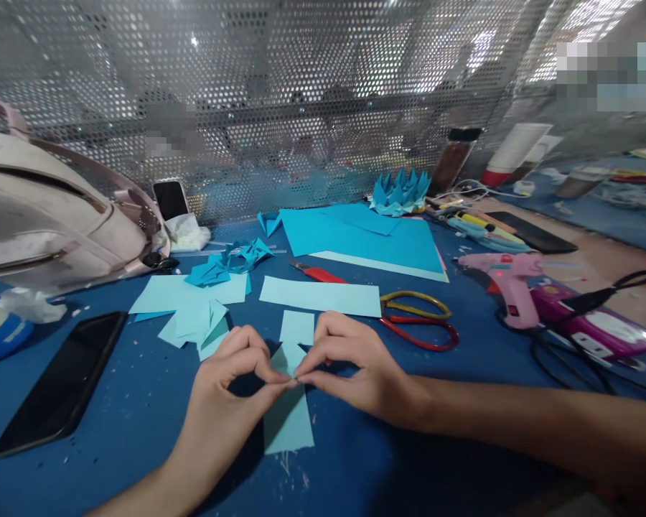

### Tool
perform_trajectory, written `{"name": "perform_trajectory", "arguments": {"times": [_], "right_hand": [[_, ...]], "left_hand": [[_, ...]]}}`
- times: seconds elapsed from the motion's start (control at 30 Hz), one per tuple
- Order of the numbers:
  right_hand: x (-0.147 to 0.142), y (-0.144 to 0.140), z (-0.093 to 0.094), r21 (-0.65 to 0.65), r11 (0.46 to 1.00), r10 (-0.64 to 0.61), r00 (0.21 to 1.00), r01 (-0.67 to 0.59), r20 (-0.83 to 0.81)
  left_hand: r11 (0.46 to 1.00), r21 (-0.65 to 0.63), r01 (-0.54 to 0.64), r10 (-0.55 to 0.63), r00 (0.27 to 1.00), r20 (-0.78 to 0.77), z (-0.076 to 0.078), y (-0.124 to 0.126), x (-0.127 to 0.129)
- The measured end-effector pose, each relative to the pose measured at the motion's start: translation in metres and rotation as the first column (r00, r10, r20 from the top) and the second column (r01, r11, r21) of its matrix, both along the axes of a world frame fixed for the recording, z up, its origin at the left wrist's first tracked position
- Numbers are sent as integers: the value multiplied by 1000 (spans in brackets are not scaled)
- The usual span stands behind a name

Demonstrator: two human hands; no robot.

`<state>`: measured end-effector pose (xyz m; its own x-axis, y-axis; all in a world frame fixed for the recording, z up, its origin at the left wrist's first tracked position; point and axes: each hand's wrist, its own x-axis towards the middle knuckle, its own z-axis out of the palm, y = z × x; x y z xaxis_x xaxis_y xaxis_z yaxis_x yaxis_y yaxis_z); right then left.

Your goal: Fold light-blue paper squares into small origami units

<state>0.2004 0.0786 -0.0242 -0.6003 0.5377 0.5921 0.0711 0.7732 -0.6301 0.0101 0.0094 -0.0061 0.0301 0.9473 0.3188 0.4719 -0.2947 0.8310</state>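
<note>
Paper strip (288,420): one, pinched by two hands (296,370).

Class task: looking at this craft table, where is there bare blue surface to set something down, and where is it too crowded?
Free: the near edge between the black phone and the left hand, and the stretch right of the folded paper strip, below the right forearm. Crowded: the cut paper pieces beside the bag, and the right side with scissors, glue gun and cables.

Dim bluish light, glare through the mesh screen (323,86), edges warped and blurred
</note>
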Motion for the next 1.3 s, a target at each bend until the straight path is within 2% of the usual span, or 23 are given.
{"name": "perform_trajectory", "arguments": {"times": [0.3, 0.6, 0.77, 0.9, 1.07, 1.3], "right_hand": [[1, 5, 3, -18, 999, -43, 999, 44, 25], [-3, -2, 2, -86, 996, -4, 999, 7, 40], [-2, -5, 15, -77, 997, -23, 998, 27, 50], [1, 2, 27, -99, 992, -73, 997, 76, 36], [6, 18, 29, -137, 978, -155, 988, 155, 7], [1, 16, 22, -211, 975, -70, 997, 63, -28]], "left_hand": [[1000, -12, -12, 12, 1000, -8, -1, 4, -6], [999, 53, 11, -6, 996, -90, -4, 0, -1], [998, 70, 7, 1, 993, -117, 5, 1, -2], [995, 78, -55, 60, 997, -55, 14, 3, -10], [991, -10, -136, 137, 990, 27, 12, 9, -22], [977, -201, -67, 108, 974, 200, 1, 13, -19]]}}
